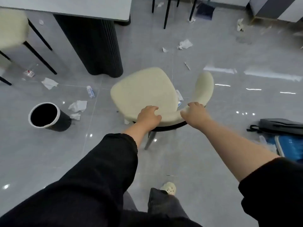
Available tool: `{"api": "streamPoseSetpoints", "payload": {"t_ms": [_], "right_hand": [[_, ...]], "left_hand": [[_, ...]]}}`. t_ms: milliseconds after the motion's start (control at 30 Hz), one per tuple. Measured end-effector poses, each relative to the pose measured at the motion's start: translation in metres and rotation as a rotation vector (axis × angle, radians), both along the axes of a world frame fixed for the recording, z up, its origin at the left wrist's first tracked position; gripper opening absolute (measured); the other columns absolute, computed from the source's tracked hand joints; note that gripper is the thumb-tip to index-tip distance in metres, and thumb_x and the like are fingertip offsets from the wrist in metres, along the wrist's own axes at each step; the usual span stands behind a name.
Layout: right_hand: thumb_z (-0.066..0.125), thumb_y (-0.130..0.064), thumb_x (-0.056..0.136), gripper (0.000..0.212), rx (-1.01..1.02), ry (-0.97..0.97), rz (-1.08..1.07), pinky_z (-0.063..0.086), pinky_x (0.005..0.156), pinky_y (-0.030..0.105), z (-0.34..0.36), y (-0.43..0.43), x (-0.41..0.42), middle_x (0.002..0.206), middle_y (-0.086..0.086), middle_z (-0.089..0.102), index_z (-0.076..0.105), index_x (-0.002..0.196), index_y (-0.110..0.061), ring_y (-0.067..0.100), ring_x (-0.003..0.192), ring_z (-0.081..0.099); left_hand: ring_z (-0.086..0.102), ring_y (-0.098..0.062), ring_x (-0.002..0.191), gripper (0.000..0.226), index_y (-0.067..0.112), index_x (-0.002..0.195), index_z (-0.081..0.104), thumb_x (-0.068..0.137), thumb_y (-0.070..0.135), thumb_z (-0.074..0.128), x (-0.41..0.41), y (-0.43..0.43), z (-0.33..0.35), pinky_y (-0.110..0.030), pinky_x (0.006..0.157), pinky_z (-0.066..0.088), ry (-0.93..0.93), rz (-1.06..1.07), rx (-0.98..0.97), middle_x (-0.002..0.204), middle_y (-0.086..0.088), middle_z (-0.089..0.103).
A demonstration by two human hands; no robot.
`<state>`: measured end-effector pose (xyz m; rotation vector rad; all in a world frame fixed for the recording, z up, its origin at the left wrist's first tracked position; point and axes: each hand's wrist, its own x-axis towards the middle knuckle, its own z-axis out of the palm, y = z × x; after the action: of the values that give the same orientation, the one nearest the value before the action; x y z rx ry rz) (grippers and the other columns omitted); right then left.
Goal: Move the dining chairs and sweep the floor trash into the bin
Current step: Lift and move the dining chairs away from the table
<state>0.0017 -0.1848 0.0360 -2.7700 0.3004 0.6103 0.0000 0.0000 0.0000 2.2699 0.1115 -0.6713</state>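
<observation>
A cream dining chair (144, 92) with dark legs stands in the middle of the grey tiled floor, its curved backrest on the right. My left hand (148, 116) grips the near edge of the seat, fingers curled over it. My right hand (196, 113) grips the near end of the backrest. A black bin (49, 117) with a white rim stands upright on the floor to the left. Crumpled tissues (77, 106) lie beside the bin, a small plastic bottle (90, 91) just beyond them, and more paper (185, 44) past the chair.
A white table (82, 7) on a dark ribbed pedestal (91, 46) stands at the back left, with another cream chair (11, 30) beside it. A dustpan (205, 10) lies far back among chair legs. A grey bag (280, 126) and a blue item sit at the right.
</observation>
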Motion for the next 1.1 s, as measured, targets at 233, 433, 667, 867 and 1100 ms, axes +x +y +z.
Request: {"api": "streamPoseSetpoints", "payload": {"t_ms": [233,433,667,867,1100], "right_hand": [[0.062,-0.044,0.081,0.076,0.35,-0.01,-0.505,0.038,0.105,0.04,-0.018,-0.049,0.032,0.142,0.009,0.037,0.034,0.142,-0.007,0.029,0.129,0.039],[0.062,-0.055,0.078,0.095,0.568,0.238,-0.885,0.041,0.083,0.042,-0.029,-0.061,0.064,0.143,0.006,0.035,0.02,0.149,-0.009,0.037,0.126,0.042],[0.068,-0.044,0.081,0.09,0.628,0.301,-0.899,0.035,0.101,0.059,-0.041,-0.047,0.074,0.149,0.005,0.03,0.02,0.15,-0.013,0.038,0.133,0.036],[0.071,-0.049,0.078,0.087,0.74,0.502,-0.877,0.023,0.11,0.063,-0.05,-0.062,0.07,0.154,0.003,0.026,0.027,0.148,-0.022,0.046,0.137,0.03],[0.081,-0.053,0.066,0.106,0.84,0.583,-0.926,0.021,0.111,0.064,-0.055,-0.086,0.08,0.155,0.002,0.025,0.022,0.15,-0.025,0.04,0.144,0.016]], "left_hand": [[0.05,-0.023,0.122,0.039,0.021,0.127,0.056,0.09,0.022,0.044,0.007,-0.053,0.003,-0.038,0.106,0.039,0.123,0.341,-0.026,0.132,0.0,0.054],[0.06,-0.017,0.074,0.024,0.01,0.109,0.061,0.093,0.011,0.043,0.032,-0.083,0.02,-0.023,0.062,0.042,0.247,0.817,-0.555,0.08,-0.002,0.065],[0.059,-0.017,0.057,0.026,0.006,0.077,0.056,0.095,0.017,0.042,0.02,-0.084,0.016,-0.022,0.049,0.045,0.46,0.963,-0.823,0.079,-0.011,0.064],[0.067,-0.021,0.058,0.059,-0.001,0.083,0.06,0.099,0.049,0.035,0.003,-0.073,0.027,-0.018,0.038,0.048,0.799,0.823,-0.616,0.092,-0.021,0.069],[0.047,-0.048,0.124,0.103,0.019,0.152,0.01,0.077,0.074,0.052,-0.004,-0.093,0.009,-0.05,0.077,0.053,0.758,1.252,-0.637,0.148,-0.031,0.029]]}}
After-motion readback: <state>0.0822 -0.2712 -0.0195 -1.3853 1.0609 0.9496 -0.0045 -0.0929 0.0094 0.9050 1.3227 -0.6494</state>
